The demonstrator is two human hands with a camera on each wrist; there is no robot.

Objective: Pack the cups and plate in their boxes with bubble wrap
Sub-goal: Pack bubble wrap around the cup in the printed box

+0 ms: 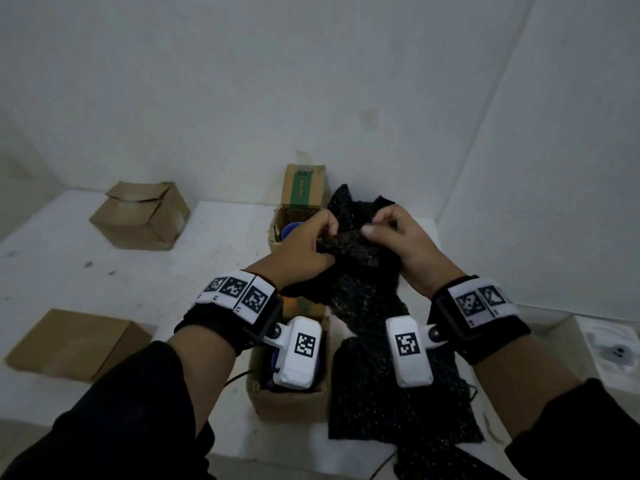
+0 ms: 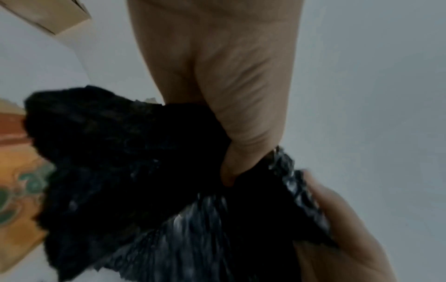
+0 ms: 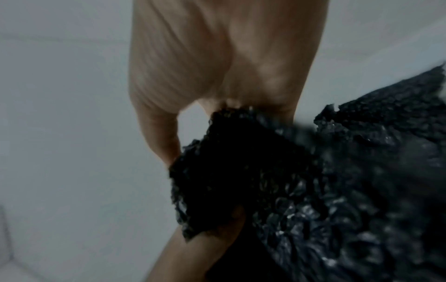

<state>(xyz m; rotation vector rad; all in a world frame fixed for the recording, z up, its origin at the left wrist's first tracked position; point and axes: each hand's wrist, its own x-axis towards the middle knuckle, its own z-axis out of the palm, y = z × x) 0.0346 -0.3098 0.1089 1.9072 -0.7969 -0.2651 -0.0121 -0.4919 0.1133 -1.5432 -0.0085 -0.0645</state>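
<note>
A long sheet of black bubble wrap (image 1: 377, 382) hangs from both hands over the table, its lower end lying on the surface. My left hand (image 1: 308, 244) grips a bunched upper edge of the bubble wrap (image 2: 135, 171). My right hand (image 1: 398, 237) pinches the same edge of the bubble wrap (image 3: 265, 171) close beside it. Behind the hands stands an open cardboard box (image 1: 287, 216) with a blue cup (image 1: 288, 231) showing inside. Under my left wrist is another open box (image 1: 291, 400) with something blue in it, mostly hidden.
A closed brown box (image 1: 142, 216) sits at the far left and a flat brown box (image 1: 72, 344) at the near left. A white tray (image 1: 609, 355) holding a white object lies at the right edge. White walls close in behind and to the right.
</note>
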